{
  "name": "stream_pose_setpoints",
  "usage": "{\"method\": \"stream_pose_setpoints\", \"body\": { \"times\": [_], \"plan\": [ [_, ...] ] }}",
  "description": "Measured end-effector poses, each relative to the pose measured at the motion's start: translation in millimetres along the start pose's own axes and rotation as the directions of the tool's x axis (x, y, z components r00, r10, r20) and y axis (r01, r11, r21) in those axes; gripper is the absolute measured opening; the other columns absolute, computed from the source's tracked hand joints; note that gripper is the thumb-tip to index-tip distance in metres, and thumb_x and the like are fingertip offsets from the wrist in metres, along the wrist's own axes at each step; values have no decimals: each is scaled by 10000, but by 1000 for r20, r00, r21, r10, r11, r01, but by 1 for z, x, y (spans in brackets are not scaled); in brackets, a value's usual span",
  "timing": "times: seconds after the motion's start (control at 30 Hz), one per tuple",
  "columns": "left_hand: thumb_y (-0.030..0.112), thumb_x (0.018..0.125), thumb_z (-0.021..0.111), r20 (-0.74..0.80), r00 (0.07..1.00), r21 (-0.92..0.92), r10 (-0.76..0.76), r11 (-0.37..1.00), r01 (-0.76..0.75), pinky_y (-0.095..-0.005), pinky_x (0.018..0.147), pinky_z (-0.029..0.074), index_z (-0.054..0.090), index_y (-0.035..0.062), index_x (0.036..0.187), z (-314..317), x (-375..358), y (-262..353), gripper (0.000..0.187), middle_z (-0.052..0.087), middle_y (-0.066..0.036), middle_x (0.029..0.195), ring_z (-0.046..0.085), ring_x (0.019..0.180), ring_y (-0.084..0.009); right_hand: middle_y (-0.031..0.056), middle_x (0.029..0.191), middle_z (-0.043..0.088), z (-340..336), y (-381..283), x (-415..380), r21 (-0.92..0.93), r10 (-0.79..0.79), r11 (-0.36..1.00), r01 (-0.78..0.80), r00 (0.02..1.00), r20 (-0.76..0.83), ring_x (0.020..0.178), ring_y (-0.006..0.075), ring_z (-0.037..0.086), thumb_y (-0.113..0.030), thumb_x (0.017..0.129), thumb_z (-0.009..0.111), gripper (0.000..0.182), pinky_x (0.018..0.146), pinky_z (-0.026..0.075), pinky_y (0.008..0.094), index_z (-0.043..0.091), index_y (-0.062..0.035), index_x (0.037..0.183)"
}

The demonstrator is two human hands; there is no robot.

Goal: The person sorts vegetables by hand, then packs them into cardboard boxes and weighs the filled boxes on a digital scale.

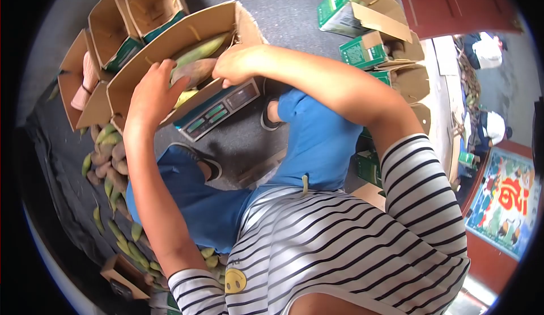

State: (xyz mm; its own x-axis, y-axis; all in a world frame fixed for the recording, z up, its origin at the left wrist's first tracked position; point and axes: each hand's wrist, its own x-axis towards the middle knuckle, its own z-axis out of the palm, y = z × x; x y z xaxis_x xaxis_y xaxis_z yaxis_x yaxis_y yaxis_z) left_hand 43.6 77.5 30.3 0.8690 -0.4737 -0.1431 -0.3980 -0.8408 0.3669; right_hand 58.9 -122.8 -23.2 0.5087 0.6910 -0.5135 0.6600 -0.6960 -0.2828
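A long cardboard box [187, 28] stands in front of me on a digital scale [221, 111]. Inside lie a long green mango [201, 51], a reddish-brown mango [195, 72] and a yellowish one [186, 96]. My left hand [150, 94] is over the box's left part, thumb spread from its fingers and close to the reddish-brown mango. At the right end of that same fruit, my right hand [241, 64] has its fingers curled against it. The right fingertips are partly hidden.
Open boxes [107, 26] stand at the upper left, one with a pink bundle [86, 82]. Loose green and reddish mangoes [110, 156] lie on black sheeting at the left. Green-and-white cartons [362, 51] line the right. Other people [487, 51] are at the far right.
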Motion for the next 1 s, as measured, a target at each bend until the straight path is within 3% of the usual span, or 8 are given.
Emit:
{"method": "stream_pose_setpoints", "body": {
  "times": [0.43,0.6,0.8,1.0],
  "plan": [
    [256,834,581,11,1000,57,2,998,-3,-402,840,424,524,-6,1113,2,-2,3,388,570,-205,1042,540,990,-361,126,971,645,-3,-2,-1,10,29,1000,-29,999,26,962,292,602,-375,790,620,391,781,479,416,635,-46,1001],
    [254,835,579,32,999,67,-12,998,10,-406,862,417,510,-8,1128,4,0,7,399,556,-213,1068,527,1017,-367,120,909,666,-9,-8,-4,-1,47,999,-47,999,-7,900,287,627,-452,780,613,452,739,492,410,674,-36,946],
    [252,839,572,68,997,74,-27,997,22,-410,874,410,499,-16,1138,2,1,16,408,547,-223,1081,516,1034,-375,106,950,667,-11,-8,9,-9,120,993,-120,987,104,922,263,629,-501,754,632,516,764,494,409,671,-46,995],
    [269,842,560,68,997,168,46,984,-57,-434,844,428,502,-15,1148,9,3,8,422,544,-229,1084,523,1010,-394,-42,1040,650,-17,-9,59,-30,208,978,-209,929,305,956,236,605,-503,702,700,487,766,490,473,639,-242,1109]
  ]
}}
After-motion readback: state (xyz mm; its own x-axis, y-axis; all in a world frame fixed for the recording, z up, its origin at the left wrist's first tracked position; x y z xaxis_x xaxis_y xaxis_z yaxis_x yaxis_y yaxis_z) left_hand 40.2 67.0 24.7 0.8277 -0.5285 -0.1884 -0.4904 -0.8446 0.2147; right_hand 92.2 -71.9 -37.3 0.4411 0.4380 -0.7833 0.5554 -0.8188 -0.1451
